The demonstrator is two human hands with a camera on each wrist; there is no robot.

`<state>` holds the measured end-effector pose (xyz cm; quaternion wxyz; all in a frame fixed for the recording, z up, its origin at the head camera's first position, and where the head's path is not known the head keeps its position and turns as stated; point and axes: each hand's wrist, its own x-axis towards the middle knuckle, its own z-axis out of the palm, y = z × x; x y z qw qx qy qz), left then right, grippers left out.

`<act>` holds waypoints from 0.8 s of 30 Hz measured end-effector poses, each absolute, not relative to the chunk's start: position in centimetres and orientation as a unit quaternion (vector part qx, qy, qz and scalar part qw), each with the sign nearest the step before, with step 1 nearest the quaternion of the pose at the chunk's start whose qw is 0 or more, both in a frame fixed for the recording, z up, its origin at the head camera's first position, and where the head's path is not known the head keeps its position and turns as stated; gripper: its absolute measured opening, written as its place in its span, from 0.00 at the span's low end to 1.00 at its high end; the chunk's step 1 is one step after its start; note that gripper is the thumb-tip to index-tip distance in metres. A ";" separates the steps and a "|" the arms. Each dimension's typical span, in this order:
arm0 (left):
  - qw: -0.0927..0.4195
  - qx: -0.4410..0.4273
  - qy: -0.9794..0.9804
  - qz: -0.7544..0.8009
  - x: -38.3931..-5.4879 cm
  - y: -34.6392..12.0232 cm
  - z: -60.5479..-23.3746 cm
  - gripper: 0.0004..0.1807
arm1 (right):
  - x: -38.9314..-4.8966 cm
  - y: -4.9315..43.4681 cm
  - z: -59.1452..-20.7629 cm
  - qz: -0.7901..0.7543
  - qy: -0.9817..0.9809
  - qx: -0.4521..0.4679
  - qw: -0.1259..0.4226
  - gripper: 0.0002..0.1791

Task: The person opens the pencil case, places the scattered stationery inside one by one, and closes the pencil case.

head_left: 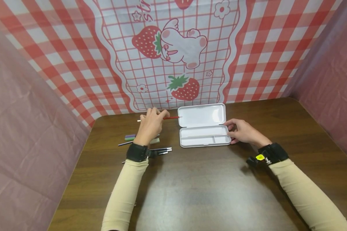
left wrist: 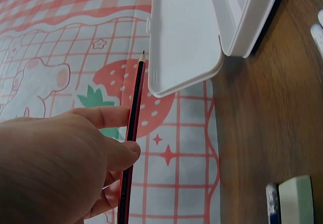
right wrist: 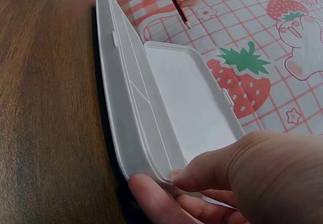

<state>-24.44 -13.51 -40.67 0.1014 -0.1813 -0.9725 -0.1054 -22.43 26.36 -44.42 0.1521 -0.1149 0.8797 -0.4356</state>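
Observation:
A red and black pencil (left wrist: pixel 132 113) is pinched between the thumb and fingers of my left hand (head_left: pixel 151 125), its sharpened tip pointing at the case. That hand is raised above the back left part of the table. The white pencil case (head_left: pixel 206 141) lies with its lid (head_left: pixel 200 115) swung up at the back. Thin dividers split its tray, and I see no pencils in it. My right hand (head_left: pixel 243 131) grips the right end of the case, with the thumb at the rim and the fingers against the outer wall, as the right wrist view shows.
Left of the case lie purple and green sticks (head_left: pixel 130 137), a pale green eraser (head_left: pixel 155 141) and several dark pens or pencils (head_left: pixel 163 150), partly hidden by my left wrist. A strawberry-print cloth (head_left: pixel 188 48) hangs behind the wooden table (head_left: pixel 202 186).

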 end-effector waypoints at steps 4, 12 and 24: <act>0.107 -0.191 -0.970 -0.100 -24.5 -12.9 -40.9 0.24 | -22.4 26.4 -44.4 -0.436 0.880 -0.113 0.152 0.29; 0.090 -0.202 -0.969 -0.113 -24.5 -11.4 -41.2 0.25 | -22.4 26.6 -44.5 -0.438 0.879 -0.111 0.151 0.29; 0.106 -0.231 -0.961 -0.106 -24.4 -9.4 -41.8 0.16 | -22.5 26.3 -44.6 -0.443 0.878 -0.107 0.149 0.29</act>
